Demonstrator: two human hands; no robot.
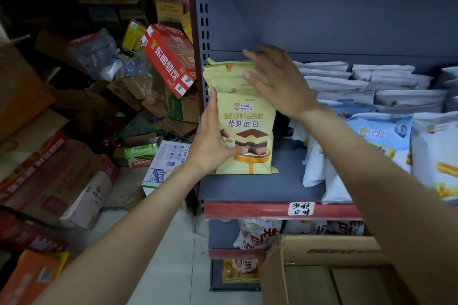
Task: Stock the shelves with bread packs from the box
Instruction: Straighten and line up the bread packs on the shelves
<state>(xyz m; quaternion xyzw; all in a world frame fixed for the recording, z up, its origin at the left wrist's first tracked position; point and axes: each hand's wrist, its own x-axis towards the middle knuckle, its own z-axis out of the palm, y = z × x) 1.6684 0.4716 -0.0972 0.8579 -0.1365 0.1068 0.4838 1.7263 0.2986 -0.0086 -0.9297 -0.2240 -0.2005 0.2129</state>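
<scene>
While upright, mousse pack (246,129) beside shelf upright (201,57)

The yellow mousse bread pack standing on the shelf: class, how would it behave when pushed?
The yellow mousse bread pack probably tips easily: it stands tall on a narrow base, steadied by the left hand. Its puffy film wrapper suggests it is light, soft and likely slippery.

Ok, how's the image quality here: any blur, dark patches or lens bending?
Head view: the right hand is motion-blurred, while the left hand and yellow bread pack are sharp; the upper left corner is dim; the wide lens bows the shelf post.
</scene>
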